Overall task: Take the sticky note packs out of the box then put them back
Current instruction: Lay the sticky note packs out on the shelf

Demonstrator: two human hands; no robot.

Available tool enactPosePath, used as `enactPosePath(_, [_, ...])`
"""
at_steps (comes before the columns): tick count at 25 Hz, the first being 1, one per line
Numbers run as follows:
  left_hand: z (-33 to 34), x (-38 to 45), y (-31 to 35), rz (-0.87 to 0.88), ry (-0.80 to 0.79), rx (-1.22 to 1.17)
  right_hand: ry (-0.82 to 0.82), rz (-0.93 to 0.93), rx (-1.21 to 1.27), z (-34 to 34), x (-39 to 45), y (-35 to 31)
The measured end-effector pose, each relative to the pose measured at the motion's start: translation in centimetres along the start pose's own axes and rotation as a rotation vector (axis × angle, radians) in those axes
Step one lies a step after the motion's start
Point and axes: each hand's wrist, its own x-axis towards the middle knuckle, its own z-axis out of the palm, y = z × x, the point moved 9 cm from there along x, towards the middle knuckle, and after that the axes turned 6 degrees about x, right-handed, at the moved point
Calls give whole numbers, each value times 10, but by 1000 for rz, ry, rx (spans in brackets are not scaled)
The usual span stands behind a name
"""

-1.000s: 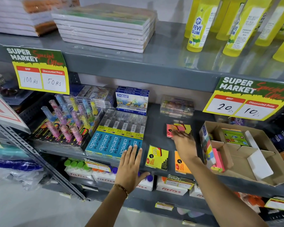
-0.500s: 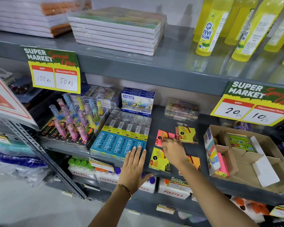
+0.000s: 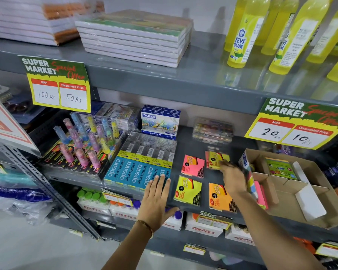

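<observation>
Several sticky note packs lie on the grey shelf: a pink pack (image 3: 192, 166), a yellow pack (image 3: 187, 190), an orange pack (image 3: 220, 195) and a yellow-topped pack (image 3: 217, 159) at the back. The open cardboard box (image 3: 281, 203) stands to their right, with a pink pack (image 3: 260, 193) upright at its left wall and a green pack (image 3: 279, 168) at its back. My right hand (image 3: 232, 178) is blurred, its fingertips on the back yellow pack; whether it grips is unclear. My left hand (image 3: 157, 195) lies flat and open on the shelf's front edge.
Apsara pencil boxes (image 3: 139, 172) and a neon pen display (image 3: 82, 149) fill the shelf's left side. Doms pastel boxes (image 3: 160, 121) and a clear case (image 3: 213, 130) stand behind. Price signs (image 3: 293, 123) hang from the shelf above. White Fitfizz boxes (image 3: 203, 228) sit below.
My right hand has left the pink pack lying on the shelf and moved right to the back yellow pack. My left hand has stayed on the shelf edge.
</observation>
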Motion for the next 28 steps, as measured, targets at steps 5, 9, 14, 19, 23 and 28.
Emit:
enactPosePath(5, [2, -1, 1, 6, -31, -4, 351, -166, 156, -46, -52, -36])
enactPosePath(9, [2, -3, -1, 5, -39, -47, 364, -326, 202, -30, -111, -88])
enactPosePath(14, [1, -3, 1, 9, -49, -52, 272, -353, 75, -9, -127, -111])
enactPosePath(19, [-4, -2, 2, 9, -29, -65, 212, -330, 7, -3, -127, -114])
enactPosePath(23, [-6, -3, 2, 12, -23, -77, 209, -336, 13, -1, -128, -116])
enactPosePath(28, [-6, -3, 2, 16, -29, -71, 220, -361, 20, 3, -127, -116])
